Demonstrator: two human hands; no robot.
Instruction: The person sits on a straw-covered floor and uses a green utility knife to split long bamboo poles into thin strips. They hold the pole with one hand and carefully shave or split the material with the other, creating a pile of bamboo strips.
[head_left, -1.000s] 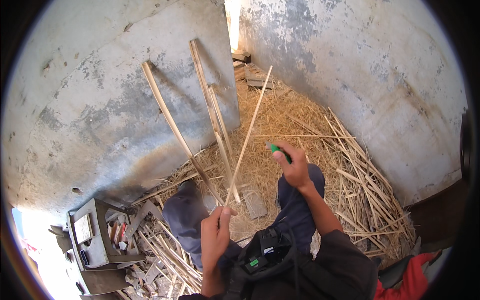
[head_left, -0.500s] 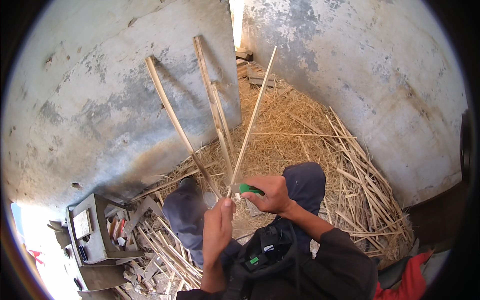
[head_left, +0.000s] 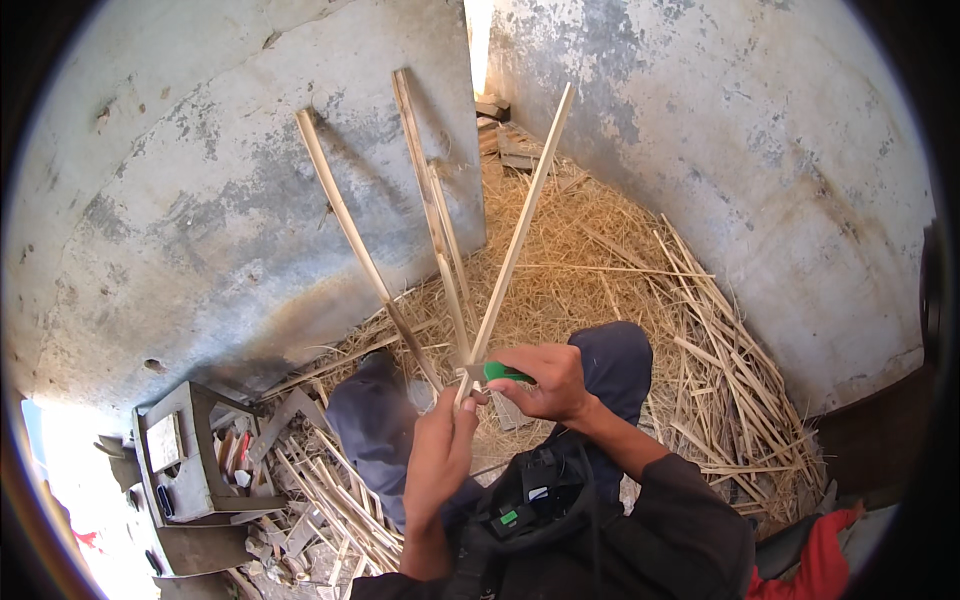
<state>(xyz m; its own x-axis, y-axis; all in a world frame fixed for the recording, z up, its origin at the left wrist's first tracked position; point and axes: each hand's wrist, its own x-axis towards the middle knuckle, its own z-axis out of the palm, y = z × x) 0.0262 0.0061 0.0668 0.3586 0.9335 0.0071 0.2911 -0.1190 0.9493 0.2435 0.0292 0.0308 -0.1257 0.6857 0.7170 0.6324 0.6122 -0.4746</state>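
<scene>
- A seated person's left hand (head_left: 440,455) closes around the near end of a long bamboo strip (head_left: 520,225), which rises up and away toward the far wall, tilted slightly right.
- The right hand (head_left: 545,385) wraps a green-handled knife (head_left: 500,373) and holds it against the strip's near end, just above the left hand; the blade itself is too small to make out.
- The strip looks light, thin and springy, likely to flex or split along its grain; by this judgement the safest hold is low near the base, where the left hand already pinches it, with fingers kept clear of the cutting edge and the splintery sides.
- Both forearms come in from the near edge, elbows bent, the hands meeting above the knees (head_left: 610,355) in dark trousers.
- Three more split bamboo poles (head_left: 345,225) lean against the grey concrete wall (head_left: 200,200) to the left.
- Straw-like shavings (head_left: 620,260) and offcuts cover the floor to the right and far side.
- A small grey stool (head_left: 185,455) stands at near left, beside a pile of cut slats (head_left: 330,505).
</scene>
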